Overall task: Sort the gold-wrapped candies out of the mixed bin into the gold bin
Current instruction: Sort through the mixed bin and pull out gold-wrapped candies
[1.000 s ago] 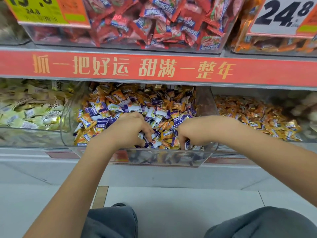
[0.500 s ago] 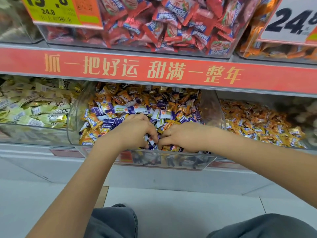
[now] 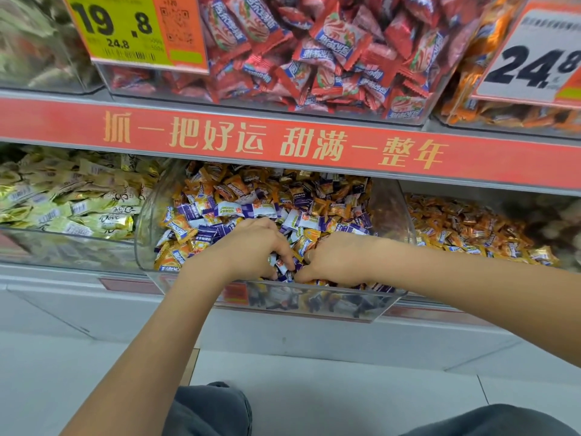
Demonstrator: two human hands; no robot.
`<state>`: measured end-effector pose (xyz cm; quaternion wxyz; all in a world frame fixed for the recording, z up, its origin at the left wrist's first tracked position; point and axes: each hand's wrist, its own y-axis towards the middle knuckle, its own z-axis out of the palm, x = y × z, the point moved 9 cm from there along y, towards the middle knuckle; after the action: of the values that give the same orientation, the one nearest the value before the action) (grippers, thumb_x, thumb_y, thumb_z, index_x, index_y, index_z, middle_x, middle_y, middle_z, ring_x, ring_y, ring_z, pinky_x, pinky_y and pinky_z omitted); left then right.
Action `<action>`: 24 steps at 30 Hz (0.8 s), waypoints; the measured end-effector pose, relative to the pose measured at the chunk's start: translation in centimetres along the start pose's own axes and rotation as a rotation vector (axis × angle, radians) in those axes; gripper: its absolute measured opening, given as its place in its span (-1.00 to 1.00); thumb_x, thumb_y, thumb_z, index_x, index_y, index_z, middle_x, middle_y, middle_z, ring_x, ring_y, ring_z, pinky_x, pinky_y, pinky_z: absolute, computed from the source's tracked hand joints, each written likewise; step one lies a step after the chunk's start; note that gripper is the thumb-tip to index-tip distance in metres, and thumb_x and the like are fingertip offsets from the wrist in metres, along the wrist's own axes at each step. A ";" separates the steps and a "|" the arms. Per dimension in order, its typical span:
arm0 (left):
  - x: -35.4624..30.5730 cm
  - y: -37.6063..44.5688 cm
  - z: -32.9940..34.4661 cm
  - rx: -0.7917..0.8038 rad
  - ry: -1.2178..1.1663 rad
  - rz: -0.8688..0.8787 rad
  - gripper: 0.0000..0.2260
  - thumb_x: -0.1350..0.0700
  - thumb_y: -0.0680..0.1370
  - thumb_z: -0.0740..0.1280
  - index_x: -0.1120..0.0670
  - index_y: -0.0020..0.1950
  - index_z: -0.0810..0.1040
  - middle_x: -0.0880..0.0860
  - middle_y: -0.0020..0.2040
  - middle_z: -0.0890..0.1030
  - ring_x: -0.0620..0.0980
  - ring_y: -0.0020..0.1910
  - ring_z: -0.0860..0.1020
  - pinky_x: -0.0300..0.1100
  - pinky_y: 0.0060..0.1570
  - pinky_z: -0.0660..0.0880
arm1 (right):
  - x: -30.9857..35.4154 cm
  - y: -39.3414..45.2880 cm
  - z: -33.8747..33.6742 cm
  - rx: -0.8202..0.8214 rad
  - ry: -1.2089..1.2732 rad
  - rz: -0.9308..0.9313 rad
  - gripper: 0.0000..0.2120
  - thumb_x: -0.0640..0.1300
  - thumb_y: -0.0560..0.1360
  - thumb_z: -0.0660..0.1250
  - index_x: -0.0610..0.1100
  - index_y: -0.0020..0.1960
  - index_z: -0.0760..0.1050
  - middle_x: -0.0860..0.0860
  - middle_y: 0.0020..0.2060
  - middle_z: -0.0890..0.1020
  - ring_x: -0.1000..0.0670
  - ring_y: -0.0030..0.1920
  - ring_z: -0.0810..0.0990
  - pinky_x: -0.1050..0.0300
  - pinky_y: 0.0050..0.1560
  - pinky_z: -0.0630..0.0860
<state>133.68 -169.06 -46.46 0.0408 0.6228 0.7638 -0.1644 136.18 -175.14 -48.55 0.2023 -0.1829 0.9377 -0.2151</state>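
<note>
The clear mixed bin (image 3: 298,302) on the lower shelf holds a heap of gold-orange candies (image 3: 338,210) and purple-white candies (image 3: 209,231). Both my hands are sunk into the heap at the bin's front, almost touching. My left hand (image 3: 251,247) curls its fingers down onto purple-white wrappers. My right hand (image 3: 341,259), a ring on one finger, is curled over the candies with its fingertips buried; what lies in the palm is hidden. The gold bin (image 3: 509,204) stands directly to the right, filled with gold-wrapped candies (image 3: 465,228).
A bin of pale green-gold candies (image 3: 69,202) stands to the left. A red shelf banner (image 3: 283,143) hangs low over the bins. Above it are red candies (image 3: 314,51) and price tags (image 3: 132,29). My knees (image 3: 213,410) are over the tiled floor.
My right hand slid left through the candies until it met my left hand. The view moved closer to the shelf and tilted up slightly.
</note>
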 end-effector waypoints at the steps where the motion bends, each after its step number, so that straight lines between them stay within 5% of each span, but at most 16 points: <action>1: -0.1 0.0 0.0 -0.001 -0.004 0.001 -0.72 0.04 0.45 0.46 -0.21 0.12 0.60 -0.22 0.21 0.51 -0.13 0.25 0.26 -0.21 0.12 0.06 | 0.3 0.1 0.0 -0.002 -0.004 -0.011 -0.54 -0.23 0.57 0.16 0.08 0.42 0.27 -0.10 -0.14 0.50 -0.11 -0.24 0.43 0.13 -0.45 0.13; 4: 0.3 -0.2 0.1 -0.008 -0.030 -0.014 -0.72 0.03 0.43 0.47 -0.24 0.09 0.60 -0.19 0.20 0.51 -0.10 0.24 0.28 -0.18 0.18 0.10 | 0.1 0.3 0.0 0.022 0.096 -0.007 -0.58 -0.23 0.55 0.21 0.02 0.37 0.36 -0.03 -0.31 0.40 -0.09 -0.27 0.39 0.12 -0.42 0.18; 7: 0.5 -0.2 0.1 -0.016 -0.043 -0.013 -0.73 0.01 0.43 0.47 -0.26 0.08 0.60 -0.19 0.19 0.50 -0.09 0.24 0.28 -0.12 0.24 0.15 | -2.5 -0.9 -0.3 -0.009 0.526 0.083 -0.67 -0.14 0.49 0.37 -0.07 0.23 0.42 0.00 -0.37 0.36 0.00 -0.35 0.35 0.09 -0.39 0.22; 9: 0.3 -0.2 0.0 -0.003 -0.046 0.002 -0.73 0.01 0.44 0.46 -0.23 0.10 0.60 -0.20 0.17 0.52 -0.13 0.23 0.28 -0.14 0.22 0.13 | -4.3 -2.2 -1.2 -0.139 0.832 0.145 -0.76 -0.06 0.48 0.41 -0.07 0.10 0.45 0.02 -0.33 0.41 0.08 -0.36 0.34 0.13 -0.34 0.28; 12: -0.1 -0.5 -0.5 -0.015 -0.089 -0.002 -0.78 -0.01 0.44 0.46 -0.13 0.08 0.62 -0.10 0.07 0.55 -0.11 0.11 0.38 -0.13 0.12 0.24 | -4.9 -3.2 -2.9 -0.294 1.116 0.135 -0.81 -0.02 0.46 0.44 0.02 0.03 0.48 0.09 -0.09 0.54 0.10 -0.11 0.49 0.15 -0.09 0.42; 15: -0.1 -1.1 -2.0 -0.106 -0.391 -0.052 -0.76 0.00 0.44 0.47 0.07 0.02 0.57 0.02 -0.03 0.58 -0.06 -0.09 0.51 -0.17 -0.11 0.40 | -5.1 -3.8 -4.1 -0.371 1.312 0.152 -0.83 -0.07 0.46 0.44 0.06 -0.01 0.49 0.31 -0.12 0.52 0.27 -0.13 0.49 0.34 -0.12 0.37; 18: -0.3 -1.9 -2.4 -0.110 -0.802 -0.082 -0.49 0.08 0.42 0.49 0.01 0.30 0.38 -0.08 0.21 0.49 -0.13 0.15 0.54 -0.21 0.14 0.50 | -5.7 -4.5 -4.1 -0.440 1.508 0.184 -0.83 -0.11 0.47 0.43 0.00 0.02 0.49 0.21 -0.09 0.53 0.22 -0.19 0.54 0.29 -0.18 0.47; 20: -0.6 -2.3 -2.2 -0.088 -1.050 -0.090 -0.42 0.18 0.41 0.49 -0.10 0.31 0.29 -0.15 0.22 0.45 -0.11 0.12 0.59 -0.23 0.05 0.55 | -5.7 -4.7 -4.2 -0.483 1.576 0.183 -0.83 -0.13 0.46 0.43 0.00 0.01 0.50 0.20 -0.07 0.53 0.20 -0.15 0.54 0.28 -0.15 0.48; 24: 0.1 -2.1 -2.8 -0.209 -1.037 -0.128 -0.50 0.18 0.40 0.50 0.04 0.30 0.45 0.05 -0.01 0.68 -0.13 0.19 0.55 -0.32 0.03 0.50 | -5.7 -4.7 -4.0 -0.503 1.641 0.220 -0.83 -0.16 0.45 0.44 0.01 0.00 0.52 0.14 -0.02 0.54 0.11 -0.04 0.57 0.22 -0.01 0.56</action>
<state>132.00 -168.44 -43.41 0.4649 0.4044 0.6922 -0.3759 140.37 -175.30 -41.31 -0.5653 0.0824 0.8195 -0.0443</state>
